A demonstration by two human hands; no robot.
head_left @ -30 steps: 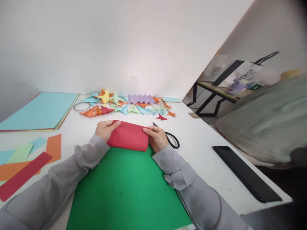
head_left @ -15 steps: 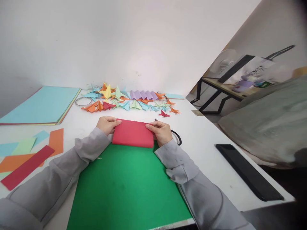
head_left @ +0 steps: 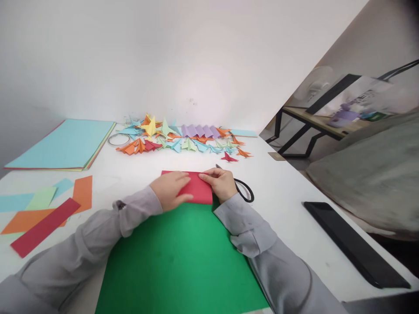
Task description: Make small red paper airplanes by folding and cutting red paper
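A folded piece of red paper (head_left: 200, 192) lies at the far edge of a green sheet (head_left: 183, 257). Across its left part rests my left hand (head_left: 172, 189), fingers stretched out and a little blurred. My right hand (head_left: 222, 183) pinches the paper's upper right corner between thumb and fingers. Partly hidden behind my right hand is a black-handled tool, probably scissors (head_left: 245, 190), on the white table.
Several folded paper shapes (head_left: 188, 144) line the wall side of the table. Stacked coloured sheets (head_left: 65, 144) lie back left, and cut strips (head_left: 46, 226) nearer left. A black flat object (head_left: 353, 242) lies along the right edge.
My left hand has let go of the paper's upper left corner and moved right and down onto its face. My right hand keeps its pinch. The view has shifted slightly.
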